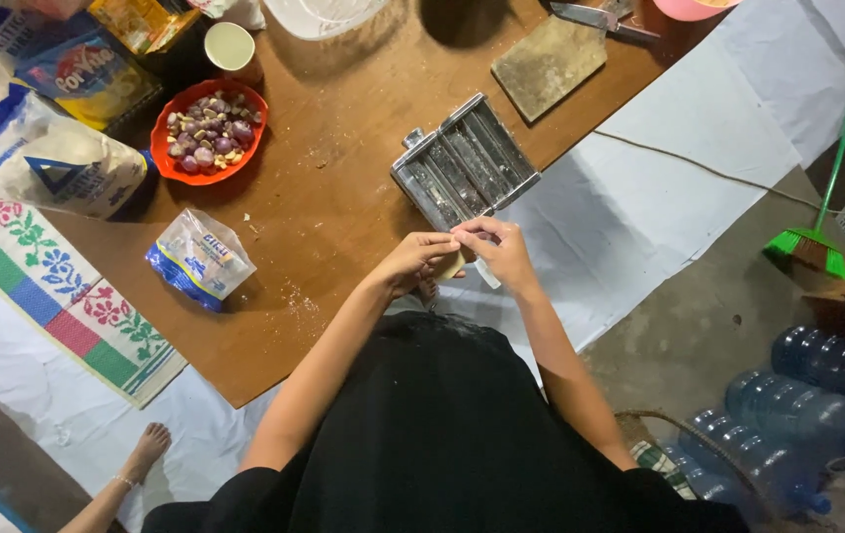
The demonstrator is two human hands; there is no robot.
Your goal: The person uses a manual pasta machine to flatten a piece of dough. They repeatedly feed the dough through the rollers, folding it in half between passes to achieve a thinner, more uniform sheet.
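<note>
Left hand (410,262) and right hand (503,252) meet over table edge (274,365), fingertips of both pinching one small pale piece (454,265). Just beyond: metal pasta roller (464,161). Farther left, orange bowl of shallots (208,130); flour bags (42,158) behind.

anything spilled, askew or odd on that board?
Mostly tidy. Pale crumbs or powder lie scattered on the wooden board, between the small plastic bag and the metal roller machine. The machine sits at the board's edge, angled to it. Both hands, left hand and right hand, pinch a pale strip.
</note>
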